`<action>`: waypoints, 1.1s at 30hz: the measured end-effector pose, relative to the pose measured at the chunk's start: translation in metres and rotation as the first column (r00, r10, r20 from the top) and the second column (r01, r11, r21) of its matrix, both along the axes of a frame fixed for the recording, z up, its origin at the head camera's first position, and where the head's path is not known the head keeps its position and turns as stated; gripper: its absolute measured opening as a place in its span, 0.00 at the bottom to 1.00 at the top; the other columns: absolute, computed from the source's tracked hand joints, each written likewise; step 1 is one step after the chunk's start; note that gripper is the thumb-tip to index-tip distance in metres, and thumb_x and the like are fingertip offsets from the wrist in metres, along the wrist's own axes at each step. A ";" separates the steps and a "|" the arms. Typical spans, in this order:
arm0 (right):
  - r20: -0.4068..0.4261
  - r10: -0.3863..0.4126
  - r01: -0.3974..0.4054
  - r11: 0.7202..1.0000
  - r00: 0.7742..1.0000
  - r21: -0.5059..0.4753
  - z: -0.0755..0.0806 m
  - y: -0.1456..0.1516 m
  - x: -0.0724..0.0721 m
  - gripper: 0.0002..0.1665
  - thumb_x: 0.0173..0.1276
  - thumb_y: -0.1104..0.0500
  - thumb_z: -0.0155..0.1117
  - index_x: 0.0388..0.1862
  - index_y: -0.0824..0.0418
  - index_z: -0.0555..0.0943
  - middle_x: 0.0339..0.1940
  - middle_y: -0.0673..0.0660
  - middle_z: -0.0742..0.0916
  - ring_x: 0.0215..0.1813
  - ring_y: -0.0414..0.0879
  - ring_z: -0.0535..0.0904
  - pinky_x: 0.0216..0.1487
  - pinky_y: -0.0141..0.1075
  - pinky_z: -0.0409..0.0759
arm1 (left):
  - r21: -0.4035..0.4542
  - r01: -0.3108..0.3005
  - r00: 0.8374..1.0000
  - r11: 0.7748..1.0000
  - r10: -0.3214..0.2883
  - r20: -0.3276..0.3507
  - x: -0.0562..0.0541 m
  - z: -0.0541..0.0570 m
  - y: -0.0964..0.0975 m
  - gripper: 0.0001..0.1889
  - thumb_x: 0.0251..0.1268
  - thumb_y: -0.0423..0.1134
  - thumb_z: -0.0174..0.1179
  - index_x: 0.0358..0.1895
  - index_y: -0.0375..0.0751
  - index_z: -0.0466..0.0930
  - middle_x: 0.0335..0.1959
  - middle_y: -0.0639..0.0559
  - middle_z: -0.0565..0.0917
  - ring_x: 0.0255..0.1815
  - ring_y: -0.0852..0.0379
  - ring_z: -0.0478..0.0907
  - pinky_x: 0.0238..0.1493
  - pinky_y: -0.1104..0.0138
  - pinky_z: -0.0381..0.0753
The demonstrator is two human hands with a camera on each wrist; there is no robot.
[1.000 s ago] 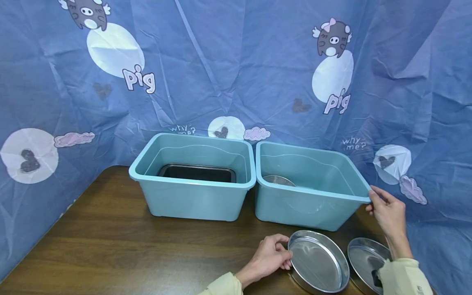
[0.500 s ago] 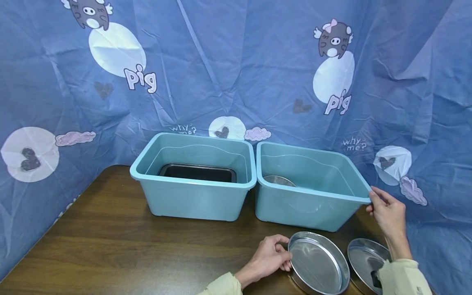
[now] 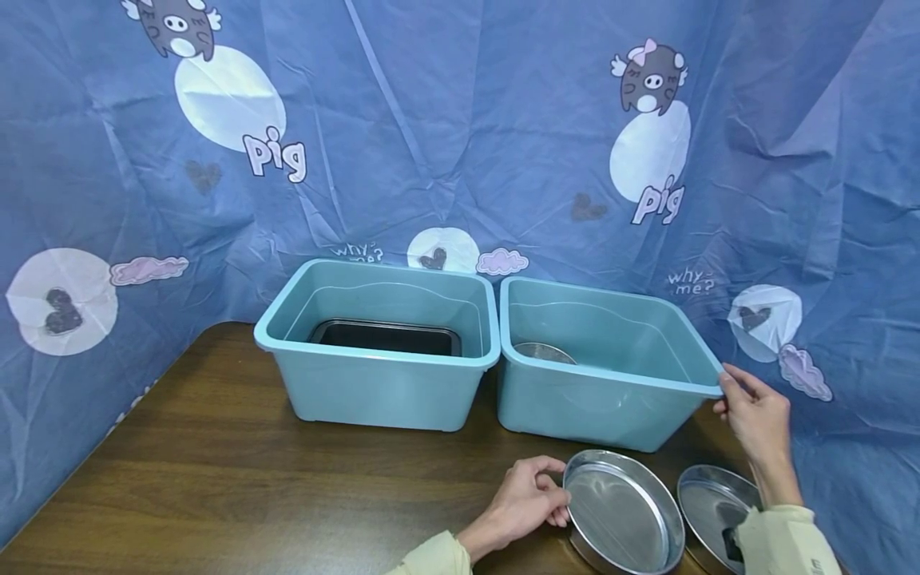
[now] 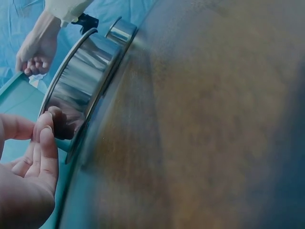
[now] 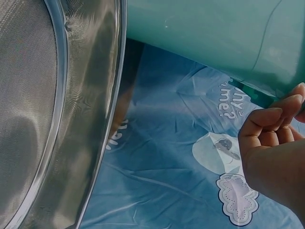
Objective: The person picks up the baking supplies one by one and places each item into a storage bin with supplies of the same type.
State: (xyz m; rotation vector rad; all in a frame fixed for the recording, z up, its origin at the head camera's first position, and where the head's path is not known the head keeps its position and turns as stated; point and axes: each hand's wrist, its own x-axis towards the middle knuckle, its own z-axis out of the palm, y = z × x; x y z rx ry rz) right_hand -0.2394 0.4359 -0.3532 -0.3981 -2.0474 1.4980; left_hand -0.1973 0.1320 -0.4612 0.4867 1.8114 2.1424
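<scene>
Left hand (image 3: pixel 523 505), in front of right tub (image 3: pixel 589 407): grip pinched rim of left sieve (image 3: pixel 624 515) there, one-sided hold risked slipping | right sieve (image 3: pixel 707 505), tub's front right: swing could have knocked it | right hand (image 3: pixel 758 419), tub's near-right corner: grip pinched lip

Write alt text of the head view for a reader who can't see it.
A person's left grip holds the edge of a shallow round metal vessel; the right grip holds the rim of the right teal bin. A second vessel lies to the right, and the left teal bin contains a black tray.
</scene>
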 end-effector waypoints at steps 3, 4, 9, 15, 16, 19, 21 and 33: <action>-0.002 -0.001 0.001 1.000 1.000 0.002 0.001 0.000 0.000 0.22 0.79 0.62 0.59 0.64 0.75 0.76 0.13 0.46 0.82 0.15 0.34 0.75 0.18 0.23 0.72 | 0.007 -0.002 1.000 1.000 0.002 0.001 0.001 0.002 0.001 0.20 0.59 0.18 0.60 0.56 0.27 0.79 0.19 0.52 0.81 0.17 0.63 0.77 0.21 0.76 0.78; -0.001 -0.002 0.002 1.000 1.000 0.012 0.001 0.000 0.000 0.23 0.79 0.61 0.59 0.65 0.75 0.76 0.13 0.46 0.82 0.15 0.34 0.75 0.19 0.23 0.73 | 0.008 0.000 1.000 1.000 0.000 0.002 0.002 0.002 0.001 0.20 0.59 0.18 0.60 0.57 0.27 0.79 0.19 0.51 0.81 0.17 0.62 0.77 0.21 0.76 0.78; -0.003 -0.007 0.007 0.999 1.000 0.035 0.000 -0.001 0.001 0.23 0.79 0.61 0.58 0.65 0.76 0.75 0.13 0.46 0.82 0.15 0.33 0.75 0.19 0.23 0.73 | 0.015 -0.001 1.000 1.000 0.001 0.012 0.002 0.006 0.001 0.21 0.60 0.19 0.60 0.57 0.27 0.79 0.19 0.51 0.81 0.17 0.61 0.77 0.21 0.75 0.78; -0.005 -0.006 0.006 1.000 1.000 0.018 -0.001 -0.001 0.001 0.23 0.79 0.61 0.59 0.65 0.76 0.76 0.13 0.45 0.82 0.15 0.33 0.76 0.19 0.23 0.73 | 0.012 0.017 1.000 1.000 -0.017 -0.001 0.002 0.015 -0.002 0.20 0.61 0.19 0.61 0.58 0.28 0.80 0.19 0.50 0.82 0.17 0.61 0.77 0.21 0.75 0.78; -0.008 -0.005 0.005 1.000 1.000 0.012 -0.001 -0.001 0.001 0.23 0.79 0.61 0.59 0.65 0.75 0.76 0.13 0.45 0.82 0.14 0.33 0.76 0.19 0.23 0.73 | 0.011 0.020 1.000 1.000 -0.020 -0.003 0.002 0.016 -0.003 0.20 0.61 0.19 0.61 0.58 0.28 0.80 0.20 0.50 0.82 0.17 0.61 0.77 0.22 0.75 0.78; -0.019 0.000 0.000 1.000 1.000 -0.005 -0.001 -0.001 0.001 0.22 0.78 0.61 0.59 0.64 0.75 0.76 0.13 0.45 0.82 0.14 0.33 0.76 0.18 0.23 0.73 | 0.017 0.029 1.000 0.999 -0.029 -0.005 0.002 0.022 -0.005 0.20 0.62 0.20 0.61 0.58 0.29 0.80 0.20 0.50 0.82 0.18 0.61 0.78 0.22 0.75 0.78; -0.032 0.004 -0.005 1.000 0.999 -0.028 -0.001 -0.002 0.000 0.20 0.78 0.62 0.60 0.62 0.73 0.77 0.13 0.45 0.82 0.14 0.34 0.76 0.18 0.23 0.73 | 0.028 0.034 0.999 0.999 -0.034 -0.007 0.002 0.026 -0.006 0.20 0.62 0.20 0.61 0.58 0.29 0.80 0.20 0.49 0.82 0.18 0.61 0.78 0.22 0.75 0.78; -0.059 0.014 -0.017 0.999 0.998 -0.041 -0.003 -0.002 0.000 0.16 0.78 0.63 0.59 0.59 0.70 0.79 0.13 0.46 0.82 0.13 0.34 0.76 0.17 0.23 0.73 | 0.044 0.049 0.998 0.998 -0.047 -0.040 0.000 0.049 -0.014 0.19 0.64 0.20 0.61 0.59 0.28 0.80 0.21 0.49 0.82 0.18 0.60 0.78 0.23 0.74 0.79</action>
